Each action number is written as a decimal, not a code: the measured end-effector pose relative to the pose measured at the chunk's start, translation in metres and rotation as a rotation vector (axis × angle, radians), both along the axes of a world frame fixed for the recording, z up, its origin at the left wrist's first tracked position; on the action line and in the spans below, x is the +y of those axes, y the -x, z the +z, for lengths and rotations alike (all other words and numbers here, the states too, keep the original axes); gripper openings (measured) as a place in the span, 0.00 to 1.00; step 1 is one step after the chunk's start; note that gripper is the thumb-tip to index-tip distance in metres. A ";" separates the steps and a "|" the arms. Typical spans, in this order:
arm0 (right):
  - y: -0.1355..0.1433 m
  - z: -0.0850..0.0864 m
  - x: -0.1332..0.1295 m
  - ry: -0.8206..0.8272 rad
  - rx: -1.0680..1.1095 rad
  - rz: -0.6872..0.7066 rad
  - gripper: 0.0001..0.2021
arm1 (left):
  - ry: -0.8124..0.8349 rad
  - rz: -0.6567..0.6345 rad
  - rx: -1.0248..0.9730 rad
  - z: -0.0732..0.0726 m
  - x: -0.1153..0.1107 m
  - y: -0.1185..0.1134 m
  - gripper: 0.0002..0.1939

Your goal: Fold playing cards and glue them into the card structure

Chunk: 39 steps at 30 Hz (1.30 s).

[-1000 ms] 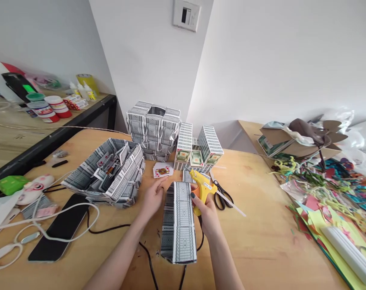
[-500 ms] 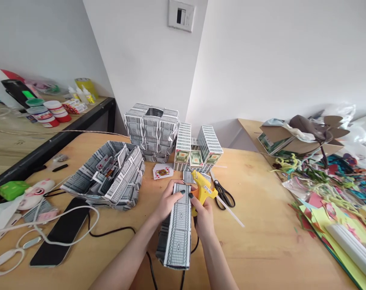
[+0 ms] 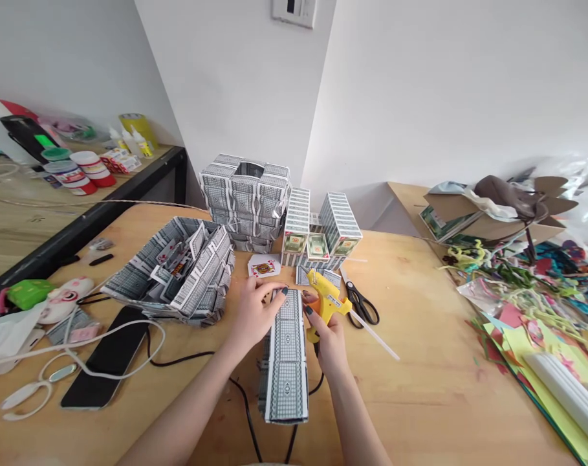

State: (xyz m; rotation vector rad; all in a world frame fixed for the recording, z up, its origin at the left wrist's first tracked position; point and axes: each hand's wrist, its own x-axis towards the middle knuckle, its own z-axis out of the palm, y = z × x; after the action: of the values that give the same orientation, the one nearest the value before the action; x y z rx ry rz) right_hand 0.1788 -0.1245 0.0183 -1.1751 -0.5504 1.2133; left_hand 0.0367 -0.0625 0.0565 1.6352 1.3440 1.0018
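Observation:
In the middle sits a long block folded from grey-patterned playing cards [image 3: 288, 359], its near end toward me. My left hand [image 3: 257, 312] is closed at the block's far end, thumb and forefinger together at its top edge. My right hand [image 3: 331, 343] grips a yellow hot glue gun [image 3: 325, 301] beside the block's right side. A clear glue stick [image 3: 377, 336] pokes out of the gun's back. Beyond the gun, black-handled scissors [image 3: 362, 304] lie on the table. Loose playing cards [image 3: 264, 265] lie face up past my left hand.
At left stands a card-built basket [image 3: 133, 275] holding cards, near a phone [image 3: 107, 362] and white cable. Behind are a woven card box [image 3: 245, 200] and stacked card packs [image 3: 339, 223]. Coloured craft scraps [image 3: 521, 336] crowd the right. The gun's black cord [image 3: 249, 414] runs under the block.
My left hand has shifted to the far left corner of the block, and its thumb has moved off the flat top face. The right hand still holds the glue gun. The view has tilted slightly down.

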 end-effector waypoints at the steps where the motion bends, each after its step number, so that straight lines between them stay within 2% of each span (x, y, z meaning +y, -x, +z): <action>1: 0.001 -0.001 -0.001 0.003 -0.010 -0.001 0.12 | 0.071 -0.026 -0.027 0.000 0.000 0.001 0.12; 4: 0.007 0.000 -0.003 -0.009 -0.012 0.014 0.11 | 0.275 -0.107 -0.129 -0.004 0.001 0.001 0.13; 7: 0.012 0.008 0.000 -0.048 -0.050 0.055 0.10 | 0.403 -0.078 -0.233 -0.005 0.003 -0.002 0.13; 11: 0.008 0.027 0.014 -0.124 -0.144 0.148 0.11 | 0.543 -0.098 -0.462 0.009 0.010 -0.002 0.14; 16: -0.006 0.052 0.043 -0.239 -0.159 0.064 0.09 | 0.523 -0.186 -0.589 0.029 0.026 0.001 0.16; 21: -0.013 0.078 0.058 -0.307 -0.130 0.054 0.13 | 0.478 -0.216 -0.666 0.036 0.044 0.001 0.13; 26: -0.018 0.082 0.055 -0.290 -0.132 0.102 0.12 | 0.510 -0.202 -0.696 0.039 0.050 0.006 0.13; 30: -0.024 0.081 0.048 -0.240 -0.118 0.115 0.11 | 0.527 -0.208 -0.628 0.034 0.054 0.011 0.15; 33: -0.029 0.085 0.045 -0.252 -0.156 0.158 0.11 | 0.558 -0.176 -0.610 0.024 0.060 0.015 0.16; 36: -0.032 0.087 0.043 -0.237 -0.219 0.122 0.12 | 0.615 -0.131 -0.624 0.015 0.066 0.018 0.15; 39: -0.031 0.089 0.041 -0.211 -0.325 0.211 0.13 | 0.652 -0.092 -0.634 0.010 0.069 0.019 0.14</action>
State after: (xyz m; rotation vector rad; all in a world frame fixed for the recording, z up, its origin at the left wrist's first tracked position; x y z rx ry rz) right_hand 0.2101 -0.0837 0.1071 -1.1591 -1.0434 1.1131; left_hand 0.0181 0.0066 0.0662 0.7866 0.9921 0.8078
